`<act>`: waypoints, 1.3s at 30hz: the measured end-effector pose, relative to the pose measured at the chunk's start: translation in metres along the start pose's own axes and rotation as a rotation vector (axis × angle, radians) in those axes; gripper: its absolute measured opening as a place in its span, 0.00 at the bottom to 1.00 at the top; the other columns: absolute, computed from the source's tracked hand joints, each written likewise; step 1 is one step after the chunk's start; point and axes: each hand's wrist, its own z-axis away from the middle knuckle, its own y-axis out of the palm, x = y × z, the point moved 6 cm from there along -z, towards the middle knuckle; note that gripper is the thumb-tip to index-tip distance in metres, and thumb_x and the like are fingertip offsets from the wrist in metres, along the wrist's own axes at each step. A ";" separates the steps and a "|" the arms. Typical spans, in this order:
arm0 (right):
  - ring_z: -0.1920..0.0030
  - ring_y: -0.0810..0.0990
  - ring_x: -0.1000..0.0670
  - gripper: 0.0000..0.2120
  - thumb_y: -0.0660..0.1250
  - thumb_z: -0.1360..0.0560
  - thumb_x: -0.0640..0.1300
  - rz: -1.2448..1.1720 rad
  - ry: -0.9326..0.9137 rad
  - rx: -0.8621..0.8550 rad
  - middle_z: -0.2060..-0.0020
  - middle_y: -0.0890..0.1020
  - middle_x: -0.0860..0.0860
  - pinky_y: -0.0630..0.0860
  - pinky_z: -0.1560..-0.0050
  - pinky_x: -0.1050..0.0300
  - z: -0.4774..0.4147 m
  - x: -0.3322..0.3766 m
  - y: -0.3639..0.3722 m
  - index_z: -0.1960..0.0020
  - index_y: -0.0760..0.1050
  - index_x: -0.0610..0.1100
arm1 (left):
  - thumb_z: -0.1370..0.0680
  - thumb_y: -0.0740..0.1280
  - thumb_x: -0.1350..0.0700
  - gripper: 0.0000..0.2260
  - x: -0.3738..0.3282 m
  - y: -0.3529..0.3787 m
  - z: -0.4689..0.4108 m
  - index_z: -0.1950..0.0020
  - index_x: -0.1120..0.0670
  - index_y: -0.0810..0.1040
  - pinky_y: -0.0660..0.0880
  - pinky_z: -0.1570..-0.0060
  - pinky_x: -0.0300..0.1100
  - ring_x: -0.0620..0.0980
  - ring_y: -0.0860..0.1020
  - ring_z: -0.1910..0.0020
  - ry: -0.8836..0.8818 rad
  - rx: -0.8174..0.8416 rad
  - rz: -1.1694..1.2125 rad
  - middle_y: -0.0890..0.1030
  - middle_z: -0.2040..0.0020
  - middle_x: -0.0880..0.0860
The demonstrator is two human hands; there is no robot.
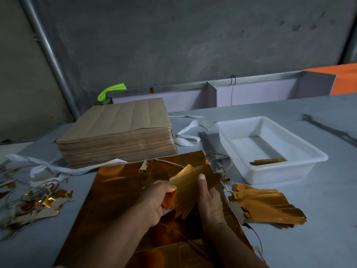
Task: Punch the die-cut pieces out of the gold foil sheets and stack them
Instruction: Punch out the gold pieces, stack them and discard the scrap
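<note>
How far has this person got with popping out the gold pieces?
Done: a pile of punched pieces lies at right, with scrap trimmings at far left. In hand: the left hand and right hand grip a gold bundle together. Still to do: the gold foil sheet beneath them, and probably the tall brown stack behind it.

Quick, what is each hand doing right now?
Left hand: curled round the small bundle of shiny gold foil die-cut pieces.
Right hand: holds the same bundle, thumb pressed on top.
</note>
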 end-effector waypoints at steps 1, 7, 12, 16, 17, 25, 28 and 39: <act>0.47 0.79 0.54 0.26 0.59 0.35 0.73 0.008 0.021 -0.014 0.50 0.82 0.56 0.76 0.43 0.51 0.000 -0.002 -0.001 0.49 0.74 0.55 | 0.24 0.69 0.60 0.11 0.000 -0.001 0.001 0.42 0.53 0.76 0.79 0.55 0.50 0.58 0.79 0.47 -0.011 0.014 -0.005 0.78 0.44 0.59; 0.45 0.79 0.51 0.29 0.61 0.38 0.75 -0.059 0.061 -0.024 0.49 0.81 0.56 0.76 0.40 0.44 -0.001 -0.004 -0.003 0.47 0.74 0.56 | 0.25 0.69 0.66 0.17 -0.006 -0.005 0.001 0.38 0.52 0.75 0.78 0.43 0.55 0.60 0.76 0.42 0.027 0.089 -0.066 0.76 0.40 0.59; 0.44 0.76 0.47 0.14 0.59 0.25 0.68 -0.129 0.081 -0.096 0.45 0.76 0.53 0.77 0.43 0.40 -0.004 -0.004 -0.010 0.45 0.71 0.62 | 0.27 0.70 0.67 0.17 -0.018 -0.024 -0.003 0.43 0.50 0.78 0.78 0.55 0.48 0.57 0.77 0.46 0.060 -0.003 -0.091 0.77 0.43 0.58; 0.60 0.81 0.47 0.07 0.59 0.18 0.52 -0.101 0.087 -0.091 0.50 0.80 0.44 0.79 0.66 0.56 -0.006 -0.004 -0.011 0.43 0.74 0.55 | 0.28 0.72 0.66 0.18 -0.021 -0.042 -0.008 0.41 0.53 0.76 0.75 0.64 0.45 0.56 0.79 0.50 0.074 -0.094 0.029 0.79 0.46 0.58; 0.64 0.80 0.49 0.06 0.60 0.18 0.48 -0.071 0.093 -0.072 0.52 0.81 0.44 0.76 0.70 0.59 -0.006 -0.005 -0.010 0.43 0.74 0.54 | 0.28 0.72 0.66 0.18 -0.020 -0.043 -0.009 0.41 0.53 0.75 0.75 0.64 0.45 0.56 0.80 0.51 0.076 -0.106 0.060 0.80 0.47 0.58; 0.67 0.78 0.51 0.13 0.60 0.18 0.41 0.082 0.106 -0.033 0.63 0.83 0.46 0.75 0.66 0.56 -0.005 -0.007 -0.010 0.39 0.70 0.58 | 0.22 0.68 0.56 0.17 -0.013 -0.035 -0.015 0.33 0.50 0.73 0.77 0.46 0.58 0.61 0.76 0.40 0.028 -0.103 0.229 0.77 0.39 0.60; 0.67 0.78 0.50 0.13 0.60 0.17 0.41 0.079 0.098 -0.040 0.63 0.83 0.46 0.75 0.66 0.56 -0.006 -0.007 -0.010 0.41 0.71 0.59 | 0.22 0.68 0.51 0.19 -0.011 -0.031 -0.012 0.31 0.51 0.71 0.78 0.54 0.56 0.62 0.77 0.41 -0.034 -0.041 0.276 0.77 0.37 0.61; 0.65 0.81 0.48 0.10 0.59 0.17 0.43 0.069 0.059 -0.075 0.67 0.84 0.48 0.78 0.57 0.47 -0.011 -0.011 -0.012 0.44 0.70 0.59 | 0.19 0.60 0.44 0.19 -0.012 -0.030 -0.004 0.36 0.56 0.77 0.79 0.54 0.61 0.66 0.78 0.42 -0.143 0.280 0.359 0.79 0.40 0.66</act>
